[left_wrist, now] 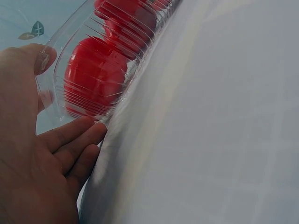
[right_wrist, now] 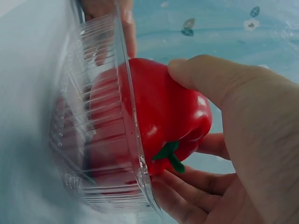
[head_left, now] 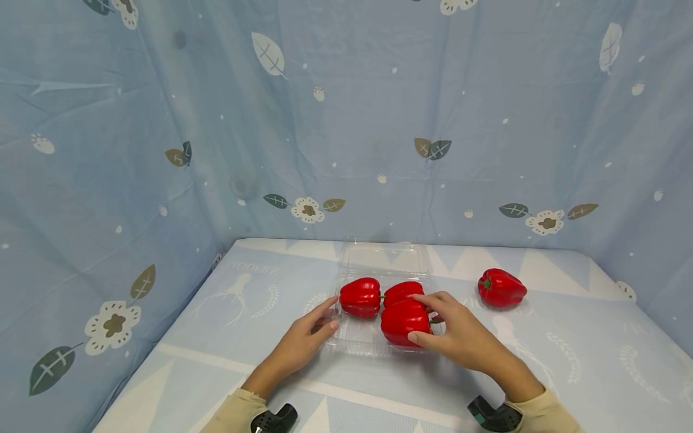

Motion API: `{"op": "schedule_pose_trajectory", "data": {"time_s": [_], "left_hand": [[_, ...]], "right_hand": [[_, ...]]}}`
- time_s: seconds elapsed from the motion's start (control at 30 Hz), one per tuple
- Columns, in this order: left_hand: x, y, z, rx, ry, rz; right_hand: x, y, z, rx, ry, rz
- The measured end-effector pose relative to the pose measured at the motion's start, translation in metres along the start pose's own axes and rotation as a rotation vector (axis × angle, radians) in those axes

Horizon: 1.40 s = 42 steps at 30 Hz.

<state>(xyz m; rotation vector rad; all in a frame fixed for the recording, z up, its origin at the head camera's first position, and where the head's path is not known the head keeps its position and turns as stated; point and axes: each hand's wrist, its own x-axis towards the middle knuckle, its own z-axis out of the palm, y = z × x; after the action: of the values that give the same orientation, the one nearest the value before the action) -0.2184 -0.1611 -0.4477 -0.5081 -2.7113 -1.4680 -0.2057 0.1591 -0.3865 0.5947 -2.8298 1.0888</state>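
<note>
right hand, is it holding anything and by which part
The right hand grips a red bell pepper round its sides near the stem end, thumb on one side and fingers on the other, over the clear plastic tray.

- Both hands, left (head_left: pixel 303 343) and right (head_left: pixel 460 337), are bare.
- Beige long sleeves (head_left: pixel 544 415) end at the wrists.
- Behind each hand, a black wrist-mounted camera (head_left: pixel 273 419) sits by the cuff.
</note>
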Motion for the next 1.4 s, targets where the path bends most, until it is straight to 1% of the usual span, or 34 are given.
{"op": "schedule_pose_trajectory", "data": {"time_s": [0.4,0.67,0.83,1.4], "left_hand": [[-0.0004,0.0000,-0.0007,0.004,0.007,-0.004],[0.0000,0.0018,0.0003,0.007,0.000,-0.013],[0.0009,0.0017,0.0003,0.006,0.002,-0.001],[0.0004,0.0016,0.0004,0.004,-0.004,0.005]], "right_hand": [[-0.0011,-0.0006,0.0030,-0.075,-0.008,-0.022],[-0.0026,0.0024,-0.0007,-0.062,-0.027,-0.040],[-0.0032,0.0052,-0.0028,-0.053,-0.024,-0.057],[-0.0027,0.0076,0.0001,-0.049,-0.026,-0.022]]}}
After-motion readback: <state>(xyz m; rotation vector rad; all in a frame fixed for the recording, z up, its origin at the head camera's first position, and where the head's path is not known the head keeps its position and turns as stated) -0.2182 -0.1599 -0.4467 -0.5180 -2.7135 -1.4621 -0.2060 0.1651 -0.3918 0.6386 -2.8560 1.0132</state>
